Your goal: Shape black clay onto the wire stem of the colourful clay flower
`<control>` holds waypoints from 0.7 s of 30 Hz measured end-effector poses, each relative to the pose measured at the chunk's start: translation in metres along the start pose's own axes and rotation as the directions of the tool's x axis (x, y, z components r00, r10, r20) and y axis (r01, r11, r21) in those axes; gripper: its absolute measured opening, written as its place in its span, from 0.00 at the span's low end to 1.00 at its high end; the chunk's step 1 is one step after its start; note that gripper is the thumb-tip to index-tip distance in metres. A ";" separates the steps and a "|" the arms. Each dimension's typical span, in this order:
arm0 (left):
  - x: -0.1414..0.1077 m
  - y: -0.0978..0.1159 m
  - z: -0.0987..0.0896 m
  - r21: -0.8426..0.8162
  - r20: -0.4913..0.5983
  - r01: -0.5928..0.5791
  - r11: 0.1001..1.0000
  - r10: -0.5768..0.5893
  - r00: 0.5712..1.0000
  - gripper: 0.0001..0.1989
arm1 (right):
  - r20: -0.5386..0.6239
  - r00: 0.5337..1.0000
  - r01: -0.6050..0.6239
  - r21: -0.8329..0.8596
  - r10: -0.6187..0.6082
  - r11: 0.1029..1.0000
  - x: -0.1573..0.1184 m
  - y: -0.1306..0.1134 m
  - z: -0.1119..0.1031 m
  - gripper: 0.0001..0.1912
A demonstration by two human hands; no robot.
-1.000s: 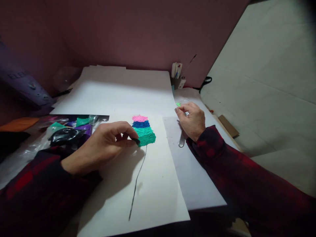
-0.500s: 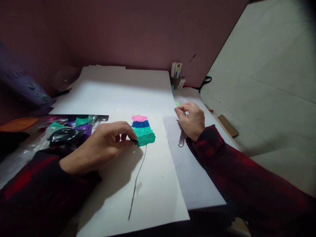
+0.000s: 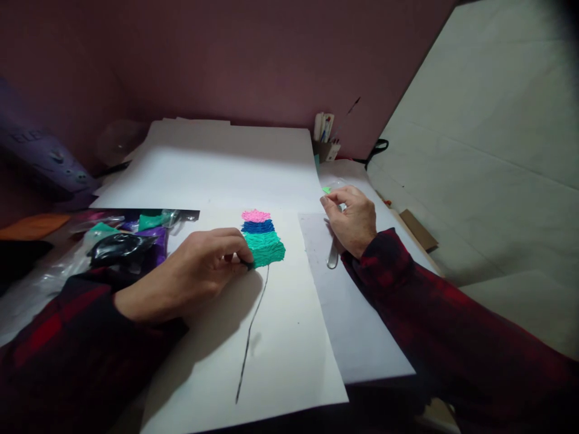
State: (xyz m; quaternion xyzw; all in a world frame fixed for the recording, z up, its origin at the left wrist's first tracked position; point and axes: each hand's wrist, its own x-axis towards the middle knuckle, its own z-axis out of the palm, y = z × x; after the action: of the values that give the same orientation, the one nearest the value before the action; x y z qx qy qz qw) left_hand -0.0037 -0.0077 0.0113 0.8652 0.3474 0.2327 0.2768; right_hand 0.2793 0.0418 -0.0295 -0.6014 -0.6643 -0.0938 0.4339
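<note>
Open paper stretches from the clay patch [image 3: 263, 247] to the near edge of the sheet [image 3: 289, 349], with plastic bags [image 3: 122, 247] crowding its left and a metal handle [image 3: 333, 256] beyond its right edge. The patch's long axis runs away from the person, the black line [image 3: 248, 337] slanting near-left below it; at its left edge the left hand [image 3: 192, 268] pinches a dark piece [image 3: 248, 264], sitting slightly lower than a second ago. The right hand [image 3: 353, 218], unmoved, curls its fingers, contents unclear.

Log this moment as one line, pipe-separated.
left hand pinching dark piece by green patch | right hand beside metal handle, grip unclear | black line on paper
</note>
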 end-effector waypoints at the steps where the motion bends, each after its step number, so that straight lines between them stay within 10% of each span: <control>1: -0.001 0.001 -0.001 -0.016 -0.032 0.005 1.000 -0.005 0.999 0.08 | -0.001 1.000 0.001 -0.001 -0.001 1.000 0.000 0.000 0.000 0.09; 17: 0.002 -0.001 0.004 0.021 0.049 -0.024 1.000 0.023 0.999 0.08 | 0.003 1.000 -0.009 0.027 0.009 1.000 0.000 -0.001 -0.001 0.08; 21: 0.001 0.007 -0.002 -0.097 -0.095 0.051 0.994 -0.060 0.994 0.04 | 0.000 1.000 -0.009 0.031 0.009 0.999 -0.001 -0.001 -0.001 0.08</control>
State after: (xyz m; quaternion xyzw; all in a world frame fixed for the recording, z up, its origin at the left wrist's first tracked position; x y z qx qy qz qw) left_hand -0.0008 -0.0108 0.0178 0.8288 0.3731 0.2829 0.3063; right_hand 0.2788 0.0408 -0.0291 -0.5975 -0.6630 -0.0813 0.4436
